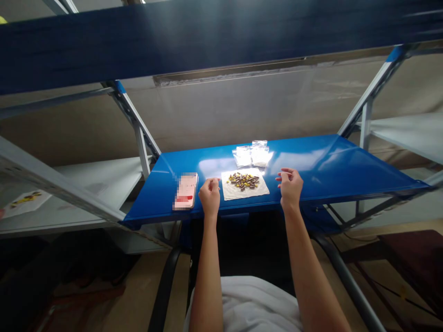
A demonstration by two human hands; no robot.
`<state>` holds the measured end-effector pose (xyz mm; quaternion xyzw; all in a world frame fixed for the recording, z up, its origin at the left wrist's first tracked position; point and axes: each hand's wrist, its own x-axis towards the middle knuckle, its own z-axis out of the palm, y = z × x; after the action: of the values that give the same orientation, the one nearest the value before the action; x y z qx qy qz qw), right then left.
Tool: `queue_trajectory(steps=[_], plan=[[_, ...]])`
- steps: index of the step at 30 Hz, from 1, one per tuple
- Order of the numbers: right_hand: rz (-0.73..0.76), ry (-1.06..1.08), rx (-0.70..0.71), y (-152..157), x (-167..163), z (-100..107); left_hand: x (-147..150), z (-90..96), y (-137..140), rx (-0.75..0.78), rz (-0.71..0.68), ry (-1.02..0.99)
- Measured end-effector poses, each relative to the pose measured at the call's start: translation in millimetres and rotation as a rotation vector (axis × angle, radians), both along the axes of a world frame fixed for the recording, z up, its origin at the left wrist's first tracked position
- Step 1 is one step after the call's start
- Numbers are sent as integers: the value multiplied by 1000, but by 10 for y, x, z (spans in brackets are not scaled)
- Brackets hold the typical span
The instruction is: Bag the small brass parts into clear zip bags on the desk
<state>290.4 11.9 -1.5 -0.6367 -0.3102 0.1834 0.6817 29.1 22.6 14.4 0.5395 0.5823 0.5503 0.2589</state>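
My left hand (210, 196) rests at the front edge of the blue table with its fingers curled in and nothing showing in them. Just right of it lies a white square sheet (228, 191), bearing a pile of small dark brown and yellow pieces (244, 180). On the sheet's other side is my right hand (290, 188), loosely bent, fingertips a little apart and no object between them. Neither hand touches the pile. Behind the sheet lie clear plastic bags (243, 157), shiny with glare. A phone (188, 189), partly blurred out, lies left of my left hand.
The blue tabletop (321, 161) spans between slanted metal posts (367, 101). A dark blue beam or shelf (221, 41) crosses overhead. Pale shelves flank both sides; the left one holds another white sheet (26, 205) with yellow and brown pieces. Chair armrests (166, 286) flank me.
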Motion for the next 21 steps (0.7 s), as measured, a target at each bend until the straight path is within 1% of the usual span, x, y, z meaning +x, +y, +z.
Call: queue_trajectory(steps=[3, 6, 9, 14, 18, 21], plan=[[63, -78, -44, 41, -35, -16, -17, -28, 14, -15, 8, 21], [60, -173, -66, 41, -63, -42, -34, -27, -11, -30, -3, 60], [48, -213, -67, 16, -68, -61, -41, -15, -70, -17, -20, 82], [95, -266, -62, -58, -18, -109, -6, -5, -247, -10, -3, 133], [175, -367, -68, -149, 39, -151, 17, -72, -456, 26, -18, 142], [219, -416, -96, -111, 78, -92, 15, -103, -516, 73, 3, 138]])
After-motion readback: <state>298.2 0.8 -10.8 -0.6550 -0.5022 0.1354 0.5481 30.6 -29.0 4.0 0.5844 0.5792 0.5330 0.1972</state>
